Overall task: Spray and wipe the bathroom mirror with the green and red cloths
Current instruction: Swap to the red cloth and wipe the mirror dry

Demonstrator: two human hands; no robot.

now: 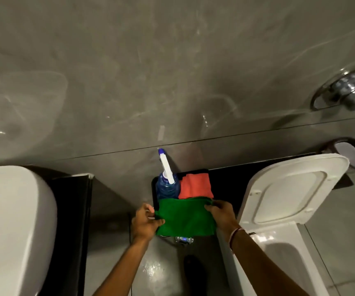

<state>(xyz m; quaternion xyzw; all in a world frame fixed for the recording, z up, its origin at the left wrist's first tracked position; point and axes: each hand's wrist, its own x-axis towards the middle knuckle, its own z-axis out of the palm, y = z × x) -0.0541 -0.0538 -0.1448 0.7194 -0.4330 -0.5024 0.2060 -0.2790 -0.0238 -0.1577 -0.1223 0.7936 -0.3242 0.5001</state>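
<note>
Green cloth (185, 218), soft, pinched by both hands.

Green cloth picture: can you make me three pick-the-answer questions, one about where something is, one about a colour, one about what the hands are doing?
1. Where is the red cloth?
A. On the toilet lid
B. In the black tray, beside the spray bottle
C. On the floor

2. What colour is the spray bottle liquid?
A. Blue
B. Yellow
C. Pink

3. How is the green cloth held?
A. By neither hand
B. By one hand
C. By both hands

Answers: B, it lies in the black tray right of the bottle. A, the bottle looks blue. C, the left hand and right hand pinch opposite edges.
</note>
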